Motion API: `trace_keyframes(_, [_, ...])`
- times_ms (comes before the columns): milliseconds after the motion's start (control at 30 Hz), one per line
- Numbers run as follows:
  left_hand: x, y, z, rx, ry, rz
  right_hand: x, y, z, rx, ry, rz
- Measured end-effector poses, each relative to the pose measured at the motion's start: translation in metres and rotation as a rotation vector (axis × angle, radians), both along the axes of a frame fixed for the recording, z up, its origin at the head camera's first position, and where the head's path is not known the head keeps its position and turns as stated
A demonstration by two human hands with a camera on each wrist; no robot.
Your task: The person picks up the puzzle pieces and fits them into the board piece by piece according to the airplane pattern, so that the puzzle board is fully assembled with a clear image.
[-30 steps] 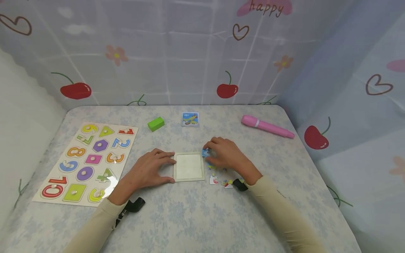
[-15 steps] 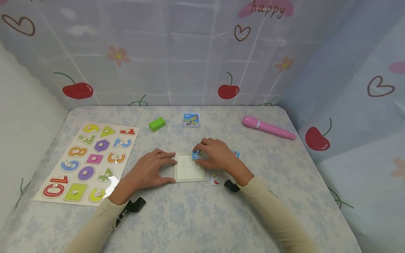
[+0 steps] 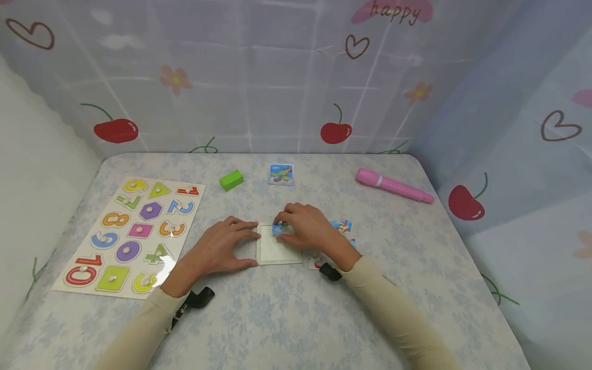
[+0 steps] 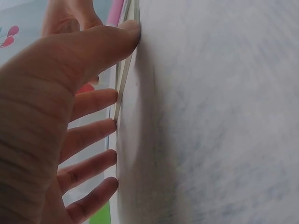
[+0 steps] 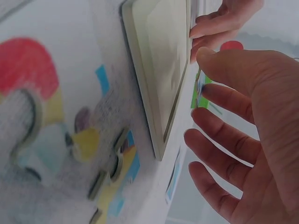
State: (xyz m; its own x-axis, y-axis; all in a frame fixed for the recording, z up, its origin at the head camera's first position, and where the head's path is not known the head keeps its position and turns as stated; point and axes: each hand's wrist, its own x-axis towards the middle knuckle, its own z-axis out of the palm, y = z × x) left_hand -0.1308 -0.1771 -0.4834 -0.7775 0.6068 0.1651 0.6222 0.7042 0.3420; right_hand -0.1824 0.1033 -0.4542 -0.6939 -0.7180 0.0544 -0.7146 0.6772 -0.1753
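A shallow pale square puzzle tray (image 3: pixel 279 253) lies on the table in the head view. My left hand (image 3: pixel 221 245) rests at its left side, the thumb and fairly straight fingertips touching the edge. In the left wrist view these fingers (image 4: pixel 93 100) are spread along the rim. Over the tray's upper left part, my right hand (image 3: pixel 302 228) pinches a blue puzzle piece (image 3: pixel 278 229) between thumb and fingers. The right wrist view shows that piece edge-on, its face mostly hidden. More puzzle pieces (image 3: pixel 343 225) lie right of the tray, partly covered by the right hand and forearm.
A number and shape peg board (image 3: pixel 139 246) lies at the left. Behind the tray are a green block (image 3: pixel 231 180) and a small airplane picture card (image 3: pixel 281 174). A pink pen-like stick (image 3: pixel 395 186) lies at the back right. A patterned curtain (image 3: pixel 259 77) hangs behind the table.
My right hand has carried the blue puzzle piece leftward from the tray's right side to above its upper left part. The left hand has stayed at the tray's left edge.
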Motion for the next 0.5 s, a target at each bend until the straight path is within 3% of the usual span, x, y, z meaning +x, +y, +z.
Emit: trace_keyframes(500, [-0.001,-0.002,-0.003,0.012,-0.001,-0.011,0.0,-0.022,-0.004,0.04,-0.012,0.026])
